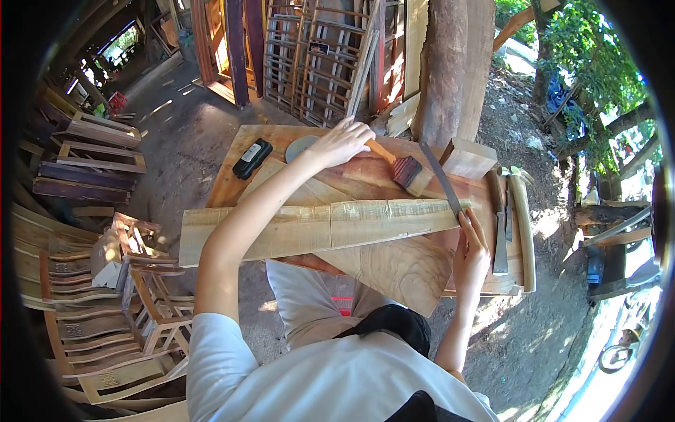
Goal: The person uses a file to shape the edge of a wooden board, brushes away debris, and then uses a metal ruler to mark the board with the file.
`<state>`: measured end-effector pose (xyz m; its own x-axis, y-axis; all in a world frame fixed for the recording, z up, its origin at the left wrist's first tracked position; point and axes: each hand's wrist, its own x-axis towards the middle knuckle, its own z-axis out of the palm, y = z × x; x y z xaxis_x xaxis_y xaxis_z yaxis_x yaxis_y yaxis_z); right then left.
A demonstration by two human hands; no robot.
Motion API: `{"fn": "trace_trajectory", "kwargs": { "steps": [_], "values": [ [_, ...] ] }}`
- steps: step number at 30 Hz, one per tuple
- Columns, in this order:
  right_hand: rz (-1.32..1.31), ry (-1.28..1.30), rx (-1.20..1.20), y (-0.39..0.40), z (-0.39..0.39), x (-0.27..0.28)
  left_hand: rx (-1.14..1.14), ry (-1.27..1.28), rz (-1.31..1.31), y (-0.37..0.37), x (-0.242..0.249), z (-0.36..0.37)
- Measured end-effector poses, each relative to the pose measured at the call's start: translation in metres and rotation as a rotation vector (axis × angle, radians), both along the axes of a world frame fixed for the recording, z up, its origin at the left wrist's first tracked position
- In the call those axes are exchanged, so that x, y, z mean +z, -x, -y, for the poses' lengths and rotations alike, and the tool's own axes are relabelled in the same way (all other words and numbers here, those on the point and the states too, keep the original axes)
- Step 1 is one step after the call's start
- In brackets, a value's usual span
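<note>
My left hand (342, 143) is wrapped around the orange handle (382, 151) of a mallet-like tool, whose dark reddish blocky head (406, 171) rests over the workbench. In my right hand (472, 246), the fingers pinch the near end of a long, flat grey metal blade (441, 177), which slants up and left past the end of a pale wooden board (281, 232). That board lies across the bench in front of me, passing under my left forearm. Beneath it sits a wider grained plank (401, 271).
A black case-like tool (252, 159) and a grey disc (301, 147) lie on the workbench (246, 137). A wooden block (469, 157), chisels (500, 239) and a curved wooden strip (521, 232) line its right end. Chair frames (91, 316) stand at left, a trunk (443, 70) behind.
</note>
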<state>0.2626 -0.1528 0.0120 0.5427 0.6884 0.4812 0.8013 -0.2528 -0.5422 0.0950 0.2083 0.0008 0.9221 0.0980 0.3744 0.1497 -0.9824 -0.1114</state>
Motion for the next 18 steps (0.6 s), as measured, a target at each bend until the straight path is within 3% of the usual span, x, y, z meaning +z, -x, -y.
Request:
{"fn": "trace_trajectory", "kwargs": {
  "steps": [6, 15, 18],
  "values": [
    [-0.028, 0.007, 0.004, 0.000, 0.000, 0.002, 0.052, -0.002, 0.006, 0.041, 0.052, 0.012],
    [-0.019, -0.008, -0.003, 0.000, 0.000, -0.002, 0.097, 0.358, 0.345, 0.123, 0.131, 0.098],
    [0.004, -0.010, -0.009, 0.001, -0.002, -0.003, 0.164, 0.424, 0.274, 0.137, 0.154, 0.130]
  ]
}}
